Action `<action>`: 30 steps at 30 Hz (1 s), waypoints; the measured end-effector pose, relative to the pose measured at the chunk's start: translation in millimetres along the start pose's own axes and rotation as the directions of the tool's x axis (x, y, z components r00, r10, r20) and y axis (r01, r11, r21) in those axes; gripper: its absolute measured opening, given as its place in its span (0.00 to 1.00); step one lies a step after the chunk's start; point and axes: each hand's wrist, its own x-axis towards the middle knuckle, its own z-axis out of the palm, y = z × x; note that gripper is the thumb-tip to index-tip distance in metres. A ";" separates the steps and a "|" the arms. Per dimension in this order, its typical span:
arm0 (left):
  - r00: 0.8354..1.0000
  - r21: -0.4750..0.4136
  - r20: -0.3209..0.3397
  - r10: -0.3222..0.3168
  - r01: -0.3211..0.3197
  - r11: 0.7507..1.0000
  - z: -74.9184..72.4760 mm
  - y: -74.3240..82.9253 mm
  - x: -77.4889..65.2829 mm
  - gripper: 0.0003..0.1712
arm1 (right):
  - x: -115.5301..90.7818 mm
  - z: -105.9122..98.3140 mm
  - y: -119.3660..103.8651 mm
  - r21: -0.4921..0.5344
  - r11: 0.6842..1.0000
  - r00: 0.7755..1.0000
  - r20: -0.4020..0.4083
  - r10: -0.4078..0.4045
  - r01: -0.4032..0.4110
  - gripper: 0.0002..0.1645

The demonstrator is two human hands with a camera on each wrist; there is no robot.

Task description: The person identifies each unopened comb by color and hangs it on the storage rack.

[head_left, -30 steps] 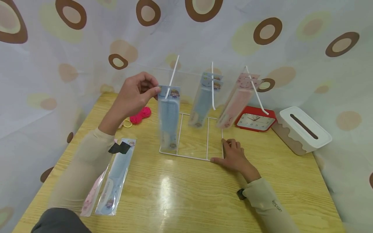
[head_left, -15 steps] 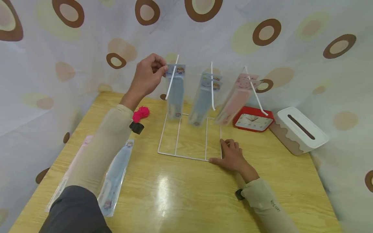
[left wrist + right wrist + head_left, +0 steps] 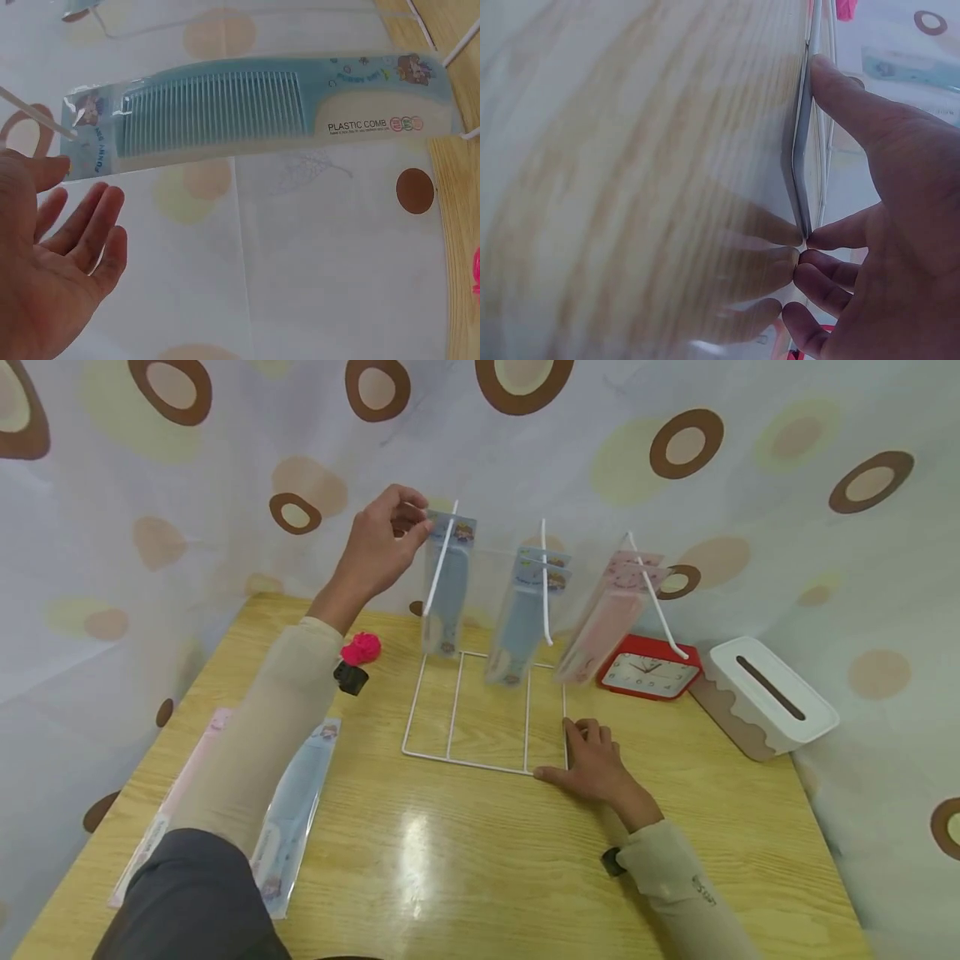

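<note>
A white wire rack [image 3: 465,763] stands on the table with three hooks. My left hand [image 3: 386,543] is up at the left hook [image 3: 438,568], where a blue comb in a clear packet [image 3: 450,581] hangs. In the left wrist view, the thumb is at the corner of the packet's header card [image 3: 88,127] and the other fingers are spread away from it. My right hand [image 3: 596,764] holds the front right corner of the rack's base, thumb on the front wire and fingers at the side wire [image 3: 801,142].
Packaged blue combs [image 3: 517,618] hang on the middle hook, pink ones [image 3: 607,618] on the right hook. A blue packet [image 3: 296,810] and a pink packet [image 3: 180,785] lie at left. A pink item [image 3: 362,648], red clock [image 3: 651,668] and tissue box [image 3: 772,693] stand behind.
My left hand has slid the packaged comb back and up along the left hook, and its thumb and index finger have parted. My right hand has stayed at the rack's corner.
</note>
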 end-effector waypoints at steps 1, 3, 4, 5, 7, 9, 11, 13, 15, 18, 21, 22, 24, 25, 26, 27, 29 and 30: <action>1.000 0.016 0.004 0.002 -0.002 1.000 -1.3 0.3 -2.0 0.19 | -0.3 -0.7 0.3 0.001 1.000 1.000 0.002 0.002 -0.002 0.62; 1.000 0.047 0.016 0.006 -0.007 0.999 -4.4 0.4 -6.3 0.23 | -0.3 -1.6 2.3 -0.003 1.000 1.000 0.001 0.005 -0.005 0.62; 1.000 0.056 0.021 0.014 -0.015 0.998 -6.6 -0.2 -9.0 0.23 | -0.4 -2.1 3.2 -0.004 1.000 1.000 0.000 0.008 -0.008 0.62; 0.999 0.063 0.030 0.017 -0.019 0.998 -9.0 -1.1 -12.0 0.24 | -0.4 -2.6 4.4 -0.007 1.000 1.000 -0.001 0.012 -0.012 0.62; 0.998 0.072 0.054 0.027 -0.031 0.997 -14.4 -4.8 -20.0 0.23 | -0.5 -4.3 5.7 -0.004 1.000 1.000 -0.010 0.015 -0.015 0.62; 0.995 0.073 0.096 0.025 -0.032 0.997 -19.8 -11.5 -31.5 0.20 | -1.0 -6.0 6.9 -0.005 1.000 1.000 -0.017 0.021 -0.021 0.62; 0.988 0.082 0.152 0.007 -0.020 0.996 -25.2 -21.2 -45.4 0.18 | -2.1 -7.3 8.2 -0.010 1.000 1.000 -0.018 0.023 -0.023 0.62; 0.976 0.097 0.216 -0.032 0.011 0.995 -30.3 -34.3 -60.4 0.15 | -2.9 -8.2 9.2 -0.013 1.000 1.000 -0.016 0.027 -0.027 0.62; 0.957 0.126 0.280 -0.069 0.035 0.991 -34.4 -48.7 -74.9 0.13 | -3.5 -8.7 10.3 -0.015 1.000 1.000 -0.013 0.026 -0.027 0.62; 0.921 0.173 0.371 -0.115 0.053 0.983 -37.7 -69.0 -95.4 0.11 | -2.8 -9.4 12.2 -0.015 1.000 1.000 -0.007 0.025 -0.025 0.63; 0.893 0.194 0.430 -0.130 0.049 0.980 -35.7 -85.3 -112.6 0.10 | -3.7 -10.0 15.1 -0.020 0.999 1.000 -0.010 0.029 -0.030 0.64; 0.888 0.196 0.440 -0.135 0.052 0.979 -34.4 -90.6 -117.5 0.10 | -4.2 -10.0 15.8 -0.020 0.999 0.999 -0.013 0.031 -0.031 0.64; 0.879 0.196 0.455 -0.141 0.056 0.979 -32.1 -101.2 -126.7 0.12 | -5.5 -9.7 17.3 -0.023 0.999 0.999 -0.019 0.035 -0.036 0.64; 0.875 0.201 0.459 -0.151 0.064 0.978 -31.3 -106.5 -131.5 0.13 | -6.0 -9.2 17.5 -0.024 0.999 0.999 -0.020 0.037 -0.037 0.64; 0.870 0.206 0.466 -0.163 0.072 0.976 -30.7 -112.2 -136.4 0.15 | -6.5 -8.7 17.5 -0.023 0.999 0.999 -0.020 0.036 -0.037 0.64; 0.862 0.217 0.475 -0.179 0.082 0.973 -30.5 -117.6 -141.4 0.16 | -6.8 -8.2 17.1 -0.020 0.999 0.999 -0.019 0.035 -0.036 0.64; 0.844 0.250 0.494 -0.208 0.091 0.964 -29.5 -127.9 -151.4 0.21 | -7.5 -7.2 16.2 -0.015 0.999 0.999 -0.015 0.036 -0.036 0.64; 0.834 0.270 0.504 -0.226 0.096 0.958 -29.3 -131.8 -156.5 0.24 | -7.7 -6.9 15.8 -0.015 0.999 0.999 -0.014 0.037 -0.037 0.64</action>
